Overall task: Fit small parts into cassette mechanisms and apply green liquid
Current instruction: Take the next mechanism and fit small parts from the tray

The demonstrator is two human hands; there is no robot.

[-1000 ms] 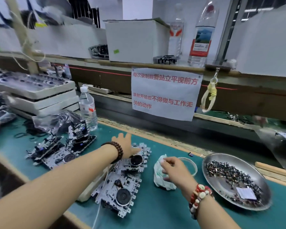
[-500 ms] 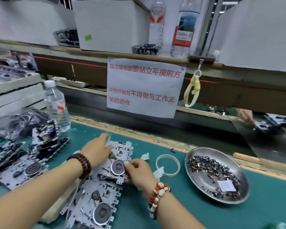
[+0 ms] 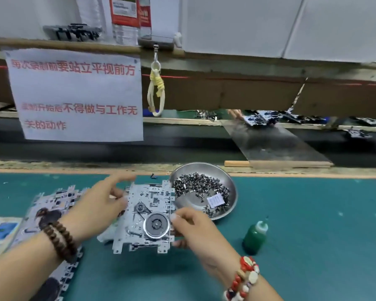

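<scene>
A silver metal cassette mechanism with a round flywheel (image 3: 149,216) is held just above the green work mat (image 3: 313,224), near the middle. The left hand (image 3: 96,205) grips its left edge, fingers curled around the plate; the right hand (image 3: 193,227) pinches its near right side between thumb and fingers. Just right, behind it, sits a round steel dish (image 3: 231,187) of small dark parts (image 3: 195,185). A green liquid bottle (image 3: 254,237) stands further right. More mechanisms (image 3: 50,205) lie at left.
</scene>
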